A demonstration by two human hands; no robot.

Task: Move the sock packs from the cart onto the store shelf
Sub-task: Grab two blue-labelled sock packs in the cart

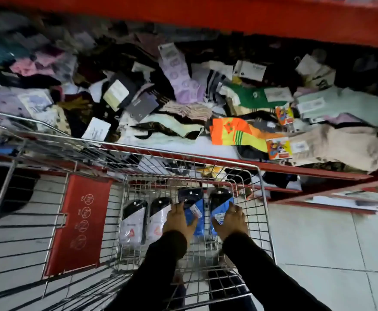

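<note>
A wire cart (264, 198) stands below me against a red store shelf (295, 168). Several sock packs lie in its basket. My left hand (179, 219) grips a blue and black sock pack (194, 205). My right hand (230, 222) grips a second blue and black sock pack (220, 203) beside it. Two white and black sock packs (134, 221) (157, 217) lie to the left of my hands, untouched. The shelf above holds a loose heap of mixed socks, among them an orange and yellow pair (235, 133).
A red flap with warning icons (78, 223) closes the cart's child seat at left. A beige sock bundle (338, 145) sits at the shelf's right end. A lower red shelf (331, 198) juts out at right. Pale floor tiles (329, 239) lie to the right of the cart.
</note>
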